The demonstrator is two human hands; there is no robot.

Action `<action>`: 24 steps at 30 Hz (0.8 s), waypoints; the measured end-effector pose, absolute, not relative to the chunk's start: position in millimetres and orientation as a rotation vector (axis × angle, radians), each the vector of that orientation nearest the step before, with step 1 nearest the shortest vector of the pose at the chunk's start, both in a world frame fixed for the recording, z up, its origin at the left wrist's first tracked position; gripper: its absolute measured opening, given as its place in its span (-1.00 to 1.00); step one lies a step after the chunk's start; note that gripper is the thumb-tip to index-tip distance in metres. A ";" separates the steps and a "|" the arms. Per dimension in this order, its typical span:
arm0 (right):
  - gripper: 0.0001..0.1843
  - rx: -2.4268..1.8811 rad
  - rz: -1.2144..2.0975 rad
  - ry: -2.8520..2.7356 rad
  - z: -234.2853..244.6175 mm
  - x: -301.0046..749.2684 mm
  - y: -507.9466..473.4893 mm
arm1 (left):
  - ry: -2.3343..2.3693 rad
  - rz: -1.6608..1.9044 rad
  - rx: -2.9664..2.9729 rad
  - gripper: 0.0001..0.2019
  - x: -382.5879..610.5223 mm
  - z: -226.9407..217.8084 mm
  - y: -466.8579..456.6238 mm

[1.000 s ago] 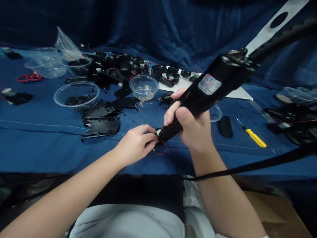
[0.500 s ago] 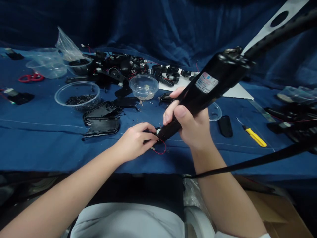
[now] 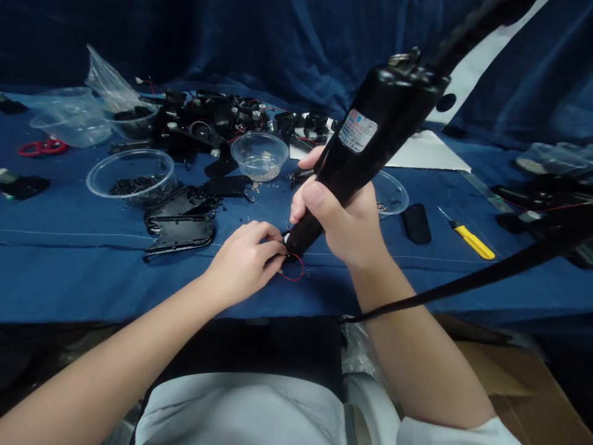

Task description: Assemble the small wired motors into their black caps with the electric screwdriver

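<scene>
In the head view, my right hand (image 3: 349, 216) is wrapped round a black electric screwdriver (image 3: 370, 123) with a white label. The tool hangs tilted, its nose pointing down and left to the cloth. My left hand (image 3: 250, 259) is closed in a pinch at that nose, on a small part with a white piece (image 3: 286, 238). A thin red wire (image 3: 302, 267) loops out beside the fingertips. Most of the small part and the tool's bit are hidden behind fingers and nose. Black plastic housing shells (image 3: 183, 232) lie left of my left hand.
Clear tubs hold dark screws (image 3: 143, 185) and small silvery screws (image 3: 264, 173). Black wired parts (image 3: 222, 117) are heaped behind. To the right lie a black oval cover (image 3: 416, 224) and a yellow screwdriver (image 3: 475, 241). A black strap (image 3: 463, 281) crosses my right forearm.
The whole scene has shifted slightly left and up in view. The electric screwdriver stands a little steeper; both hands keep their grips at the same spot.
</scene>
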State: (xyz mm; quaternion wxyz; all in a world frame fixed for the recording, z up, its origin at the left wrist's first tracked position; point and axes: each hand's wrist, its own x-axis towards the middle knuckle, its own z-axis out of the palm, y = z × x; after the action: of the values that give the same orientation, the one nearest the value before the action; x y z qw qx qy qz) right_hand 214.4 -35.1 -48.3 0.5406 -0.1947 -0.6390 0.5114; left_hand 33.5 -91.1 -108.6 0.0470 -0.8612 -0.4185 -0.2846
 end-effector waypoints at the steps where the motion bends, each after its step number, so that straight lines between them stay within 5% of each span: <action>1: -0.57 -0.472 1.214 -1.517 -48.3 214.5 -35.1 | -1.217 -0.870 -2.648 -0.89 31.3 -108.7 -91.1; 24: -0.57 -0.554 1.153 -1.475 -44.6 208.7 -34.7 | -1.286 -0.926 -2.806 -0.92 28.6 -112.7 -78.8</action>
State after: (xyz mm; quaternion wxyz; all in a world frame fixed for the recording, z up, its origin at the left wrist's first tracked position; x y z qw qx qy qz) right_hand 208.7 -34.7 -44.6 0.5601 -0.2349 -0.6259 0.4892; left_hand 28.6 -78.8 -112.7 -0.0405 -0.8700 -0.3987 -0.2872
